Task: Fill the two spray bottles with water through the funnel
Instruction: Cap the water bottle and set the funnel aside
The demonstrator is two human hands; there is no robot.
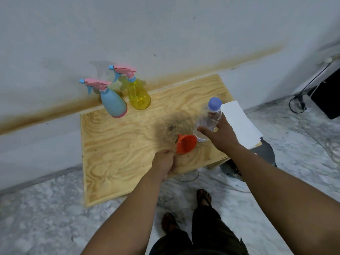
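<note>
Two spray bottles stand at the far left of the wooden table [114, 162], by the wall: a blue one [113, 102] and a yellow one [138, 92], both with pink trigger heads screwed on. An orange funnel [185, 143] lies on its side near the table's front edge. My left hand [164, 164] pinches the funnel's spout end. My right hand [219, 134] grips a clear water bottle [209, 118] with a blue cap, which stands just right of the funnel.
A white sheet of paper [239, 122] lies on the table's right end. A dark stool or bin [265, 153] sits below that corner. Cables and a black box [329, 96] lie on the marble floor at the right. My feet are below the table's front edge.
</note>
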